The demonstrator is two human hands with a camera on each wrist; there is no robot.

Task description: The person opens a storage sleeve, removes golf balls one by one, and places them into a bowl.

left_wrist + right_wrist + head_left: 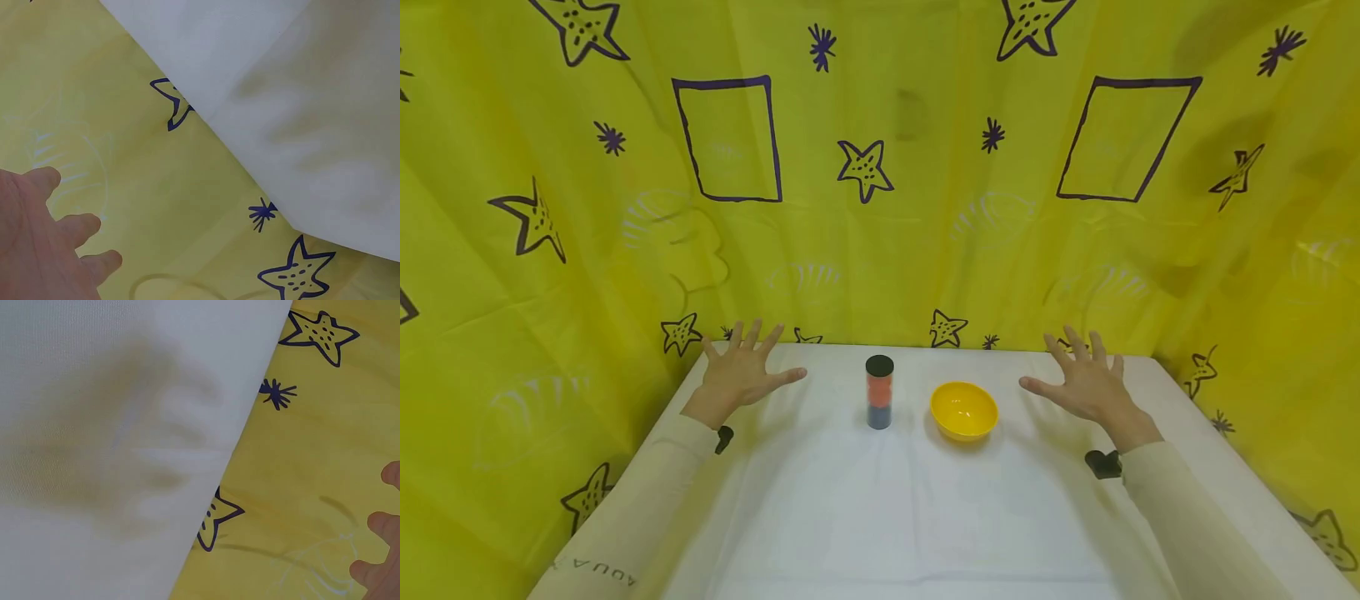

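My left hand (737, 376) hovers above the left far part of the table with its fingers spread, holding nothing. On the other side my right hand (1084, 383) is spread in the same way, also holding nothing. Between them stands an upright clear cylinder (879, 392) with a black top, a red-orange middle and a dark grey-blue lower part. A yellow bowl (964, 412) sits to the right of it, apart from it and nearer my right hand. In each wrist view only some fingers show, at the lower left and the lower right.
The white table (880, 517) has its far edge close to a yellow curtain (917, 258) printed with stars and frames. The curtain also hangs along both sides. Dark bands, one at the left wrist (724, 439) and one at the right wrist (1103, 464), stick out from the sleeves.
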